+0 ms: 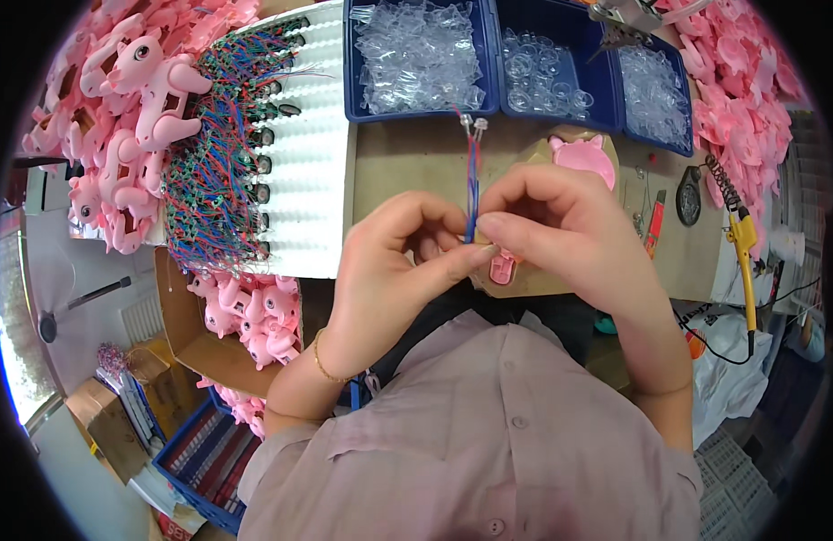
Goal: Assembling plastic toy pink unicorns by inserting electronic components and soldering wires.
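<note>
Over the front of the table, my left hand (389, 248) and my right hand (561, 225) meet with their fingertips closed on a thin bundle of red and blue wires (474, 185). The bundle stands upright from the fingers, and small clear bulbs, which look like LEDs, tip its far end. Where exactly each fingertip grips is partly hidden. Just below the right fingertips shows a small pink plastic part (503, 270). Beyond the right hand lies a pink plastic piece with two ear-like points (586, 159).
Blue bins (351, 68) of clear plastic parts line the back. On the left, many wired circuit boards (213, 153) lie on a white ridged sheet (312, 180), beside pink toy animals (146, 90). To the right are a red cutter (655, 224), a yellow soldering iron (744, 234) and pink parts (736, 99).
</note>
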The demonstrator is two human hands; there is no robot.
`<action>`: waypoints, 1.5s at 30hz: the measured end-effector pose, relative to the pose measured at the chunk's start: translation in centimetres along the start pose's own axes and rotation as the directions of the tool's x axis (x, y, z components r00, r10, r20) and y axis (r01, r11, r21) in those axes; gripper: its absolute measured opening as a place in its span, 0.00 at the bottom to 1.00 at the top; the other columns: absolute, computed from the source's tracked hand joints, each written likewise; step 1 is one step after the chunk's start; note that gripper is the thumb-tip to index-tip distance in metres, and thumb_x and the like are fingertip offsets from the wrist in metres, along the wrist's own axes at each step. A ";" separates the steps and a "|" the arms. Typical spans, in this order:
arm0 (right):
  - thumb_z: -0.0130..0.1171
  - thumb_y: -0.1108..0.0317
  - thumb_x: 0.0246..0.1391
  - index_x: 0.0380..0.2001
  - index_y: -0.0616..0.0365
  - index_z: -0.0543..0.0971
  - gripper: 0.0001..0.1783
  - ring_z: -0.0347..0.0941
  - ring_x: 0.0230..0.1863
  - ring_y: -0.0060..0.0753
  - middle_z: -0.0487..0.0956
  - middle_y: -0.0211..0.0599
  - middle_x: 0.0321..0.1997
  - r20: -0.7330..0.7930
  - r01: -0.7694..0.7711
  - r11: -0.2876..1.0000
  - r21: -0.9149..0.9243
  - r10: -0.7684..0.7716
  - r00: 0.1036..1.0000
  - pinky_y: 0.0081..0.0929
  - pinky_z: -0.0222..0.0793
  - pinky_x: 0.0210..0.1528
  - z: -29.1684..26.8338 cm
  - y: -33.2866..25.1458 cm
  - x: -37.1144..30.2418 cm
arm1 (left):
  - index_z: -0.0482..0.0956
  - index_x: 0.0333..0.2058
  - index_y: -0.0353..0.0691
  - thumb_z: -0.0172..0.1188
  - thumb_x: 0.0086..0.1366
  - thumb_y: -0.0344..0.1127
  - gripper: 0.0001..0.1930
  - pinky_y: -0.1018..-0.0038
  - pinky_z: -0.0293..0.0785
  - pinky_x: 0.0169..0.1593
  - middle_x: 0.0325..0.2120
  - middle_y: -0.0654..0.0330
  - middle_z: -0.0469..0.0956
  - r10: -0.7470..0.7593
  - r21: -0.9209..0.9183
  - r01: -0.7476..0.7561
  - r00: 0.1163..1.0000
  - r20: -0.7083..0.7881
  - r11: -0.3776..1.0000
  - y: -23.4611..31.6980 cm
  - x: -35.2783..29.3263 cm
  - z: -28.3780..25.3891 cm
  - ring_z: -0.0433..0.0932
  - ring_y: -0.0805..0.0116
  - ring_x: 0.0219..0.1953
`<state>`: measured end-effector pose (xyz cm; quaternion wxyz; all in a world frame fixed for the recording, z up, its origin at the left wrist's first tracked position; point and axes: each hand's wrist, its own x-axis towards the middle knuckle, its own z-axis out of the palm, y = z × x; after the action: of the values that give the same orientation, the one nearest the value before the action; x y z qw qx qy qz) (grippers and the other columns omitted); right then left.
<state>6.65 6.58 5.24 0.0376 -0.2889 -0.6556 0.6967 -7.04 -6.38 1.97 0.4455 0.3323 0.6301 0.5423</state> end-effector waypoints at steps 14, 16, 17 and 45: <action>0.56 0.72 0.56 0.30 0.62 0.73 0.05 0.69 0.30 0.11 0.73 0.24 0.27 0.044 -0.079 0.986 0.147 0.074 0.996 0.13 0.65 0.31 -1.4 0.4 0.3 | 0.72 0.46 0.34 0.63 0.56 0.26 0.18 0.82 0.67 0.37 0.39 0.59 0.74 -0.007 -0.029 -0.004 0.935 -0.355 1.000 -1.8 -0.4 -3.2 0.72 0.76 0.36; 0.56 0.72 0.56 0.31 0.62 0.73 0.05 0.69 0.30 0.11 0.73 0.25 0.28 0.052 -0.081 0.986 0.147 0.074 0.996 0.12 0.65 0.31 -1.2 0.3 0.4 | 0.70 0.48 0.36 0.63 0.55 0.26 0.21 0.77 0.66 0.39 0.42 0.55 0.71 0.722 0.875 -0.143 0.634 -0.279 0.463 -1.2 -1.0 -2.6 0.71 0.69 0.40; 0.56 0.72 0.56 0.31 0.62 0.73 0.05 0.69 0.30 0.12 0.73 0.26 0.28 0.061 -0.082 0.985 0.152 0.073 0.995 0.12 0.66 0.31 -1.0 0.2 0.4 | 0.71 0.47 0.36 0.63 0.54 0.26 0.21 0.73 0.66 0.45 0.44 0.52 0.71 0.648 0.745 -0.297 0.726 -0.230 0.597 -0.4 -1.6 -2.1 0.70 0.62 0.45; 0.58 0.75 0.52 0.30 0.65 0.77 0.04 0.71 0.29 0.17 0.76 0.30 0.29 -0.174 0.358 0.880 -0.313 -0.424 0.889 0.17 0.66 0.29 0.5 0.3 0.0 | 0.78 0.39 0.33 0.58 0.60 0.27 0.08 0.81 0.69 0.34 0.29 0.60 0.79 0.166 -0.018 -0.167 0.985 -0.052 0.986 -0.4 0.2 0.8 0.74 0.77 0.30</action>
<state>6.58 6.11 4.92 0.2163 -0.2331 -0.7805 0.5382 -6.35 -5.94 1.50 0.3864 0.3651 0.6049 0.5928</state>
